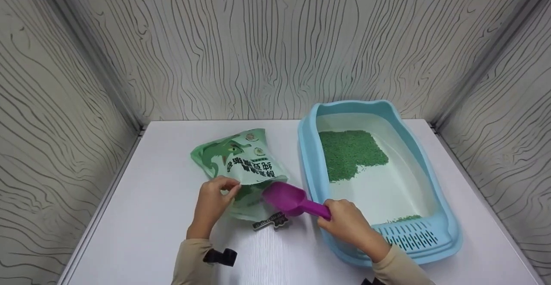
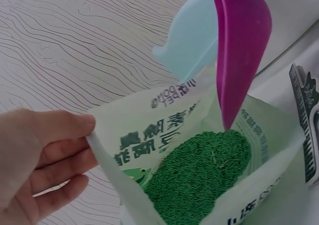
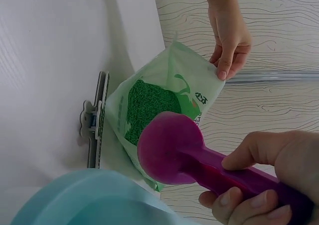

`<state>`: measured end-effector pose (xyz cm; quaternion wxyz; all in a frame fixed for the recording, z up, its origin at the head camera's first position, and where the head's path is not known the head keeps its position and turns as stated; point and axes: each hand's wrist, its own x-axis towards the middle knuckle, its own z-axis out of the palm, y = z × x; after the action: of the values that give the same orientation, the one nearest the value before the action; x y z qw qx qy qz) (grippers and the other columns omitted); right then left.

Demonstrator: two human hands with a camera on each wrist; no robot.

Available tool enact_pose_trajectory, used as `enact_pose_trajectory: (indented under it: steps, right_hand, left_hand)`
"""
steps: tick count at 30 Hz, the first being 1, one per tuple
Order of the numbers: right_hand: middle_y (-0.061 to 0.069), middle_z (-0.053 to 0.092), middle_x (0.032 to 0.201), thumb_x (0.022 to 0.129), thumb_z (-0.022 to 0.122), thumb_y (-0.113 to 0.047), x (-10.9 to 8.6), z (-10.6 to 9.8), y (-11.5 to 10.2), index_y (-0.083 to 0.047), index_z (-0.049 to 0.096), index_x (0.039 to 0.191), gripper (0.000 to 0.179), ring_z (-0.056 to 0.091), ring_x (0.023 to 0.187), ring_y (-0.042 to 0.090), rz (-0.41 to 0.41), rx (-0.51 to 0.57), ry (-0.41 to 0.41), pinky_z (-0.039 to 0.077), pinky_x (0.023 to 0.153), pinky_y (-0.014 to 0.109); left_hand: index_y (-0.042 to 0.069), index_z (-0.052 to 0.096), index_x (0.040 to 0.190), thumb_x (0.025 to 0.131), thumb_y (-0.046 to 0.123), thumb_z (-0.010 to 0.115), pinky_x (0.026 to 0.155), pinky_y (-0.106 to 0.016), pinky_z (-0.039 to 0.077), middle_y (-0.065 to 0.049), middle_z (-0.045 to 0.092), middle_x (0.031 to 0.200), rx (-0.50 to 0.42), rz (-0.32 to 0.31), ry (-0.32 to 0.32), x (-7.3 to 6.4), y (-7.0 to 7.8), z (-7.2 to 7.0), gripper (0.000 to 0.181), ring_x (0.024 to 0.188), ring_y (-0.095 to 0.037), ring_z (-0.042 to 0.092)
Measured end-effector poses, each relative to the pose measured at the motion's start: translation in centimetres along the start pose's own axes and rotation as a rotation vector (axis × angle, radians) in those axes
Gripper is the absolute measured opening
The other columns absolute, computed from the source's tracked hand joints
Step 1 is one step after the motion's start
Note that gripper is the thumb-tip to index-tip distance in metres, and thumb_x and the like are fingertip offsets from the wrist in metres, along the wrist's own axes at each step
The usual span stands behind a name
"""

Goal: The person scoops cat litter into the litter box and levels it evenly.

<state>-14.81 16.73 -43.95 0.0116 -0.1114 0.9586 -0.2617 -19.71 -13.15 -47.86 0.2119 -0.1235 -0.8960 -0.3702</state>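
Observation:
A green and white bag (image 1: 241, 156) lies on the table with its mouth held open, and green pellets (image 2: 199, 175) show inside it. My left hand (image 1: 214, 201) pinches the bag's upper edge between thumb and fingertips. In my right hand (image 1: 346, 222) is the handle of a purple scoop (image 1: 287, 198), its bowl right at the bag's mouth. Seen from the left wrist, the scoop's tip overlaps the pellets. To the right stands a light blue litter box (image 1: 311, 160), with a patch of green pellets (image 1: 351, 153) spread over part of its white floor.
A dark bag clip (image 1: 271, 221) with a pale edge lies on the white table (image 1: 146, 199), just in front of the bag. The litter box has a slotted front ledge (image 1: 411, 235). Wood-patterned panels (image 1: 258, 48) enclose the back and sides.

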Motion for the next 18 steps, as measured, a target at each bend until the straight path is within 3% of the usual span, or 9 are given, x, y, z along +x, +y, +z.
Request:
enact_pose_trajectory:
  steps: [8, 18]
  right_hand:
    - [-0.002, 0.042, 0.055, 0.073, 0.069, -0.007, -0.1, 0.8, -1.0, -0.009, 0.051, 0.063, 0.021, 0.038, 0.052, 0.012, -0.010, -0.048, 0.058, 0.028, 0.046, 0.021]
    - [0.007, 0.055, 0.055, 0.073, 0.074, -0.007, -0.3, 1.9, -2.1, -0.006, 0.053, 0.065, 0.023, 0.044, 0.048, 0.015, -0.066, -0.207, 0.174, 0.035, 0.043, 0.030]
  left_hand:
    - [0.007, 0.076, 0.084, 0.081, 0.009, 0.075, 0.072, -0.030, 0.059, -0.005, 0.075, 0.082, -0.038, -0.076, -0.147, 0.8, 0.1, -0.9, 0.004, 0.077, -0.017, 0.070]
    - [0.005, 0.075, 0.082, 0.081, 0.010, 0.075, 0.070, -0.028, 0.058, -0.005, 0.075, 0.082, -0.030, -0.057, -0.179, 0.9, 0.0, -1.1, 0.005, 0.077, -0.017, 0.069]
